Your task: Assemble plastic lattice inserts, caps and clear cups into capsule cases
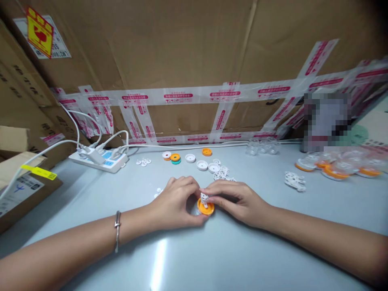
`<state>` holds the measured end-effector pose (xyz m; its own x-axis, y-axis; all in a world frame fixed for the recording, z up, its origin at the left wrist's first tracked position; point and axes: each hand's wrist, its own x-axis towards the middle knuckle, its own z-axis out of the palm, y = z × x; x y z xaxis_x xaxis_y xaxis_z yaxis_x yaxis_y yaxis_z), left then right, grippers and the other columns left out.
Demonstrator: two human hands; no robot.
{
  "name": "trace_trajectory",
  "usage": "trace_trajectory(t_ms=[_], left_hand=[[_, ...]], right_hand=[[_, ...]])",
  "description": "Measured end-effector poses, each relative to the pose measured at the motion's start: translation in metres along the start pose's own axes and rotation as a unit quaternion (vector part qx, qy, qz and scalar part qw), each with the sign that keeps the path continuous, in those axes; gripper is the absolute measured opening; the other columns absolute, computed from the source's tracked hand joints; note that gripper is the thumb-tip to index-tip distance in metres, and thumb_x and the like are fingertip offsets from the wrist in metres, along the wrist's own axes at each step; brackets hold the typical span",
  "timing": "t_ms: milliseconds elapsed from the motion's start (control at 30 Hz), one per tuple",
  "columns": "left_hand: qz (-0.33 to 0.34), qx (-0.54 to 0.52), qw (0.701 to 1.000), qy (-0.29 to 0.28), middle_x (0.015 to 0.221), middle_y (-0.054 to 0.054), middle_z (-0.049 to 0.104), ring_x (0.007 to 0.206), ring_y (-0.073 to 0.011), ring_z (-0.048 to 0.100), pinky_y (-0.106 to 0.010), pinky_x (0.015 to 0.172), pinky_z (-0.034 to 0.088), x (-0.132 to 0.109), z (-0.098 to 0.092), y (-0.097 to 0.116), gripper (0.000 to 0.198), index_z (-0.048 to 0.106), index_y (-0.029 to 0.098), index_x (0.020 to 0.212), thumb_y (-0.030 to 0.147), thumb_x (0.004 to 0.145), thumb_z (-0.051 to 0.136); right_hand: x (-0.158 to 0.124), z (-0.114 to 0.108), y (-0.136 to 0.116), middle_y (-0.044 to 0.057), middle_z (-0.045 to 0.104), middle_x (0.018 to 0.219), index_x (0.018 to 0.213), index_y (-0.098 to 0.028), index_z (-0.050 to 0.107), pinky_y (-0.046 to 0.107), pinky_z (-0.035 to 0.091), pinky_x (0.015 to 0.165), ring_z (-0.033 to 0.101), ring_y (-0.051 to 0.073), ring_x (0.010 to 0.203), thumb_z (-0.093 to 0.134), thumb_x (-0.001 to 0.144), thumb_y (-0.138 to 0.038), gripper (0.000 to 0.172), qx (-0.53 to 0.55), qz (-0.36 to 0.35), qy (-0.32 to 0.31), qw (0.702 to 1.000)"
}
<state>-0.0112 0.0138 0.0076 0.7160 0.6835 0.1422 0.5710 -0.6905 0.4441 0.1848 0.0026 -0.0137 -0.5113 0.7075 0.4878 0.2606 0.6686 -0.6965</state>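
Both forearms reach in low, one from 8 o'clock, one from 4 o'clock, meeting at centre. The left hand (174,202) curls knuckles-up, fingers closed. The right hand (238,199) pinches tight, fingertips pointing to 9 o'clock and touching the left's.

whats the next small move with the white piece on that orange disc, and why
Likely press the white piece straight down into the orange disc. It stands proud of the disc's middle, pinched by the right hand, while the left hand holds the disc against the table, so it looks lined up but not yet seated.
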Motion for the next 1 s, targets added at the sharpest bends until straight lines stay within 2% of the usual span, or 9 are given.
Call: trace_trajectory(t_ms=[300,500,833,1000], left_hand=[[-0.011,-0.012,0.999,0.049,0.089,-0.002,0.060,0.086,-0.0188,0.054,-0.035,0.078,0.035,0.0072,0.0028,-0.0077,0.020,0.057,0.019,0.084,0.033,0.071,0.062],[-0.018,-0.011,0.999,0.042,0.089,-0.001,0.060,0.087,-0.0193,0.054,-0.035,0.077,0.034,0.0092,0.0023,-0.0088,0.020,0.058,0.019,0.086,0.032,0.072,0.063],[-0.016,-0.012,0.999,0.045,0.088,-0.002,0.060,0.085,-0.0192,0.053,-0.034,0.075,0.034,0.0096,0.0019,-0.0072,0.019,0.059,0.018,0.085,0.033,0.074,0.061],[-0.035,-0.017,0.998,0.043,0.084,-0.001,0.060,0.083,-0.0185,0.053,-0.033,0.074,0.031,0.0103,0.0017,-0.0069,0.018,0.060,0.018,0.083,0.032,0.072,0.063]], right_hand=[[0.0036,0.0003,0.0070,0.006,0.070,0.088,0.097,-0.022,0.068,0.031,0.053,0.074,0.065,0.016,0.082,0.052,0.085,-0.018,0.020,-0.015,-0.015,0.032,0.999],[0.0056,0.0018,0.0073,0.007,0.071,0.086,0.096,-0.019,0.067,0.030,0.053,0.075,0.065,0.015,0.082,0.055,0.082,-0.012,0.019,-0.030,-0.020,0.042,0.998],[0.0058,0.0033,0.0050,0.008,0.071,0.085,0.093,-0.017,0.067,0.031,0.053,0.072,0.064,0.016,0.080,0.054,0.081,-0.012,0.018,-0.068,-0.038,0.044,0.996],[0.0063,0.0036,0.0066,0.008,0.070,0.084,0.091,-0.017,0.066,0.030,0.052,0.072,0.064,0.016,0.079,0.056,0.081,-0.013,0.015,-0.058,-0.041,0.048,0.996]])
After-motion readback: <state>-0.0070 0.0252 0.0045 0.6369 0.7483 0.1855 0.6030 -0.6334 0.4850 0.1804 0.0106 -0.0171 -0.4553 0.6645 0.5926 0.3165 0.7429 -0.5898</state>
